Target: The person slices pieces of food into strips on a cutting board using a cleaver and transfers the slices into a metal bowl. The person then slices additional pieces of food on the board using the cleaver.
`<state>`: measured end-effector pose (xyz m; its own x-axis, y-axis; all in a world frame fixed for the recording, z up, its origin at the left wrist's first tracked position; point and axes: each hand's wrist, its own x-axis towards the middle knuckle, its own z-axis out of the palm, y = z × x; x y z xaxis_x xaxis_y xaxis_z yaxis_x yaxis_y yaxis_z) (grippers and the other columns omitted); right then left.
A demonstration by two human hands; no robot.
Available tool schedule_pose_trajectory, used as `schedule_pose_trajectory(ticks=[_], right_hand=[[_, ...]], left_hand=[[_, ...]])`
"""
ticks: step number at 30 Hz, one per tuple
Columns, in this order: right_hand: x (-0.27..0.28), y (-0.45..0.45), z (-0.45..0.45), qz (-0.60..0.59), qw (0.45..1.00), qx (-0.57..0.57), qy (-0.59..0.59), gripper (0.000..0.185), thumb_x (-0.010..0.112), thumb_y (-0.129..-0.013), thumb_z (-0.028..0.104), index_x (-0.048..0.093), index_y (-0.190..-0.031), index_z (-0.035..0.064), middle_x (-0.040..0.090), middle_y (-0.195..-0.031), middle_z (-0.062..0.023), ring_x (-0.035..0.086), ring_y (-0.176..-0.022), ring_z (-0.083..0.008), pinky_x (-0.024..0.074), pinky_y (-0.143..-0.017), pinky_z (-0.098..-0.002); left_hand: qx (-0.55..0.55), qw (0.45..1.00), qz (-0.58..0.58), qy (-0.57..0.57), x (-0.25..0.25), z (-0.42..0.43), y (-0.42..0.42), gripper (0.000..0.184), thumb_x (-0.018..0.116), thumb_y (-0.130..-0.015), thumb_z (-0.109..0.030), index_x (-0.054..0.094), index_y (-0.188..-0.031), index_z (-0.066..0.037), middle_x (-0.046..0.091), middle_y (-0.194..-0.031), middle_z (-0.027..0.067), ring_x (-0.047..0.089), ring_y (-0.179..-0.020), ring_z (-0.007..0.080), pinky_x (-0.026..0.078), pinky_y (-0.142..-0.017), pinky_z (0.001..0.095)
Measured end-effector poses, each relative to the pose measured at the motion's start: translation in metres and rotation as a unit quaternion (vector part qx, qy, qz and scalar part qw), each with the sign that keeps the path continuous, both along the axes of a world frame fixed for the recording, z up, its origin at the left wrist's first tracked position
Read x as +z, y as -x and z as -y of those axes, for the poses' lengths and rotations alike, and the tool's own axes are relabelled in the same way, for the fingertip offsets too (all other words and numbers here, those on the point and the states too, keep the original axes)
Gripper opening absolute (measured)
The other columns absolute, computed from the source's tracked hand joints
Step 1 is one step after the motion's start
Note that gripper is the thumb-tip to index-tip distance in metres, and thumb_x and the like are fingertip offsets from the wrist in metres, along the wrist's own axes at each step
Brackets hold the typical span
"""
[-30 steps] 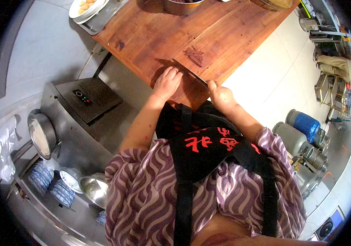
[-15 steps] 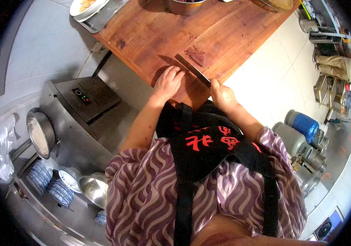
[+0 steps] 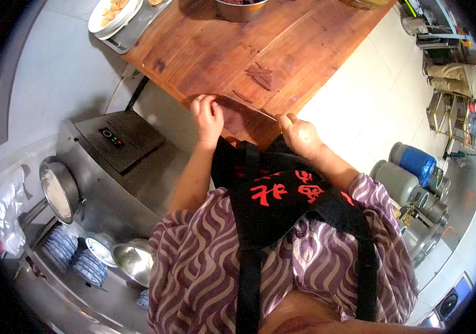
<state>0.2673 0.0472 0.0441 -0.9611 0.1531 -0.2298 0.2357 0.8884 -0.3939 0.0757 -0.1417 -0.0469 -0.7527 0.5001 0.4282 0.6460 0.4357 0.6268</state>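
My right hand [image 3: 299,135] is closed around the handle end of a knife [image 3: 252,106], whose thin blade points up and left over the near end of the wooden table [image 3: 210,53]. My left hand [image 3: 209,117] is at the table's near left edge, fingers curled, left of the blade; what its fingers hold, if anything, is too small to make out. Just beyond the blade lies one dark strip [image 3: 242,96]. A small pile of dark reddish-brown strips [image 3: 260,76] lies farther on.
A metal bowl [image 3: 242,10] stands at the table's far side, and a tray [image 3: 132,36] with white plates at the far left. Left below is a steel appliance [image 3: 121,139]. Gas cylinders [image 3: 395,181] stand at right. Another person's legs [image 3: 452,79] show at far right.
My left hand has moved left, away from the blade. The knife has turned edge-on, and a single strip now lies beside it, apart from the pile.
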Motion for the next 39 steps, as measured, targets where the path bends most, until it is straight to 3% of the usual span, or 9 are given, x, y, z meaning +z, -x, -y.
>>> schedule_pose_trajectory(ticks=[7, 10, 14, 17, 21, 27, 36, 37, 39], right_hand=[[-0.017, -0.013, 0.002, -0.059, 0.998, 0.024, -0.006, 0.027, 0.053, -0.081, 0.010, 0.050, -0.108, 0.0072, 0.056, -0.100, -0.0161, 0.065, -0.074, -0.0309, 0.0544, -0.058, -0.0397], [-0.030, -0.019, 0.005, -0.063, 0.997, 0.038, -0.012, 0.029, 0.052, -0.082, 0.010, 0.050, -0.110, 0.0065, 0.051, -0.110, -0.0178, 0.065, -0.081, -0.0312, 0.0562, -0.060, -0.0384], [-0.030, -0.020, 0.010, -0.021, 0.998, 0.062, -0.001, 0.033, 0.052, -0.082, 0.011, 0.049, -0.114, 0.0056, 0.047, -0.119, -0.0212, 0.064, -0.091, -0.0339, 0.0580, -0.064, -0.0375], [-0.041, -0.023, 0.015, -0.030, 0.996, 0.083, -0.010, 0.037, 0.052, -0.081, 0.011, 0.048, -0.117, 0.0047, 0.044, -0.124, -0.0239, 0.063, -0.094, -0.0359, 0.0585, -0.061, -0.0374], [-0.060, -0.030, 0.022, -0.049, 0.991, 0.118, -0.032, 0.039, 0.051, -0.082, 0.012, 0.047, -0.119, 0.0040, 0.042, -0.127, -0.0265, 0.062, -0.094, -0.0375, 0.0582, -0.054, -0.0369], [-0.059, -0.032, 0.021, -0.075, 0.984, 0.157, -0.045, 0.040, 0.050, -0.082, 0.012, 0.047, -0.121, 0.0046, 0.043, -0.126, -0.0256, 0.061, -0.093, -0.0360, 0.0577, -0.051, -0.0356], [-0.036, -0.107, -0.023, -0.060, 0.987, 0.150, 0.021, 0.038, 0.053, -0.081, 0.010, 0.049, -0.119, 0.0068, 0.047, -0.125, -0.0192, 0.061, -0.101, -0.0348, 0.0592, -0.063, -0.0398], [-0.031, -0.116, -0.027, -0.060, 0.991, 0.120, 0.029, 0.039, 0.054, -0.080, 0.008, 0.049, -0.119, 0.0062, 0.049, -0.123, -0.0189, 0.061, -0.098, -0.0347, 0.0588, -0.064, -0.0401], [-0.022, -0.129, -0.031, -0.058, 0.996, 0.057, 0.049, 0.040, 0.056, -0.078, 0.005, 0.049, -0.118, 0.0052, 0.052, -0.119, -0.0184, 0.063, -0.091, -0.0344, 0.0579, -0.065, -0.0407]], left_hand=[[0.066, 0.987, 0.144, -0.003, 0.012, 0.020, 0.011, 0.034, 0.062, -0.085, -0.011, 0.053, -0.116, -0.002, 0.052, -0.114, 0.0202, 0.050, -0.107, 0.0377, 0.042, -0.093, 0.0458], [0.032, 0.986, 0.155, 0.053, 0.034, 0.008, 0.004, 0.050, 0.068, -0.084, -0.021, 0.047, -0.126, -0.002, 0.047, -0.122, 0.0221, 0.047, -0.115, 0.0395, 0.040, -0.097, 0.0469], [-0.091, 0.977, 0.108, 0.159, 0.045, -0.011, -0.016, 0.100, 0.082, -0.066, -0.042, 0.030, -0.142, -0.004, 0.035, -0.137, 0.0286, 0.033, -0.129, 0.0452, 0.030, -0.106, 0.0525], [-0.089, 0.966, 0.048, 0.239, 0.042, -0.029, -0.034, 0.110, 0.081, -0.063, -0.049, 0.024, -0.145, -0.004, 0.029, -0.144, 0.0298, 0.024, -0.136, 0.0454, 0.020, -0.111, 0.0547], [-0.070, 0.954, 0.027, 0.291, 0.042, -0.048, -0.045, 0.108, 0.073, -0.070, -0.055, 0.020, -0.147, -0.001, 0.024, -0.148, 0.0284, 0.019, -0.139, 0.0435, 0.015, -0.112, 0.0554], [-0.057, 0.966, 0.010, 0.252, 0.020, -0.047, -0.039, 0.095, 0.069, -0.077, -0.048, 0.023, -0.146, -0.001, 0.025, -0.148, 0.0268, 0.020, -0.139, 0.0436, 0.017, -0.112, 0.0546], [-0.107, 0.977, -0.008, 0.186, 0.014, -0.034, -0.030, 0.092, 0.073, -0.076, -0.038, 0.025, -0.144, 0.001, 0.029, -0.146, 0.0264, 0.028, -0.135, 0.0429, 0.026, -0.110, 0.0524], [-0.121, 0.988, 0.015, 0.093, 0.013, -0.030, -0.030, 0.079, 0.074, -0.075, -0.030, 0.036, -0.139, 0.000, 0.037, -0.139, 0.0232, 0.036, -0.129, 0.0408, 0.031, -0.106, 0.0511], [-0.156, 0.979, -0.021, 0.129, 0.015, -0.017, -0.024, 0.067, 0.072, -0.076, -0.026, 0.044, -0.132, -0.002, 0.042, -0.133, 0.0199, 0.040, -0.124, 0.0381, 0.033, -0.105, 0.0506]])
